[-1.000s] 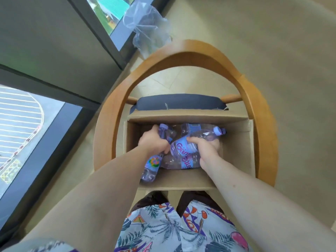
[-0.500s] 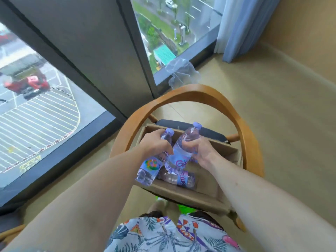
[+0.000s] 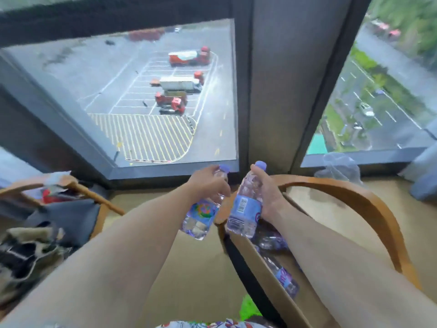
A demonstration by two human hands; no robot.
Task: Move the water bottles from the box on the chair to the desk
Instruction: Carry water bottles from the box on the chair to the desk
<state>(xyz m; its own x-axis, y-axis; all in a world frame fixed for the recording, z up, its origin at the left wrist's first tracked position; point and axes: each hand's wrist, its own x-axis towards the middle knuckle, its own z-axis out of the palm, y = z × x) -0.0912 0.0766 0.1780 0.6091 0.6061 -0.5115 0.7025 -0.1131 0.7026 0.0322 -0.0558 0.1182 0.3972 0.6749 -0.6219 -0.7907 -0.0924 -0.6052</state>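
Left hand (image 3: 208,183) and right hand (image 3: 268,195) each around a bottle (image 3: 201,216).

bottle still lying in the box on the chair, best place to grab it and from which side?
Grip the bottle around its labelled middle, coming down from above through the open top of the box. It lies on its side along the box wall, so the sides are blocked. Its cap isn't visible, and both hands are full.

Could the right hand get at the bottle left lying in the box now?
Probably not: the right hand already grips a water bottle, though the bottle in the box lies uncovered just below the forearm.
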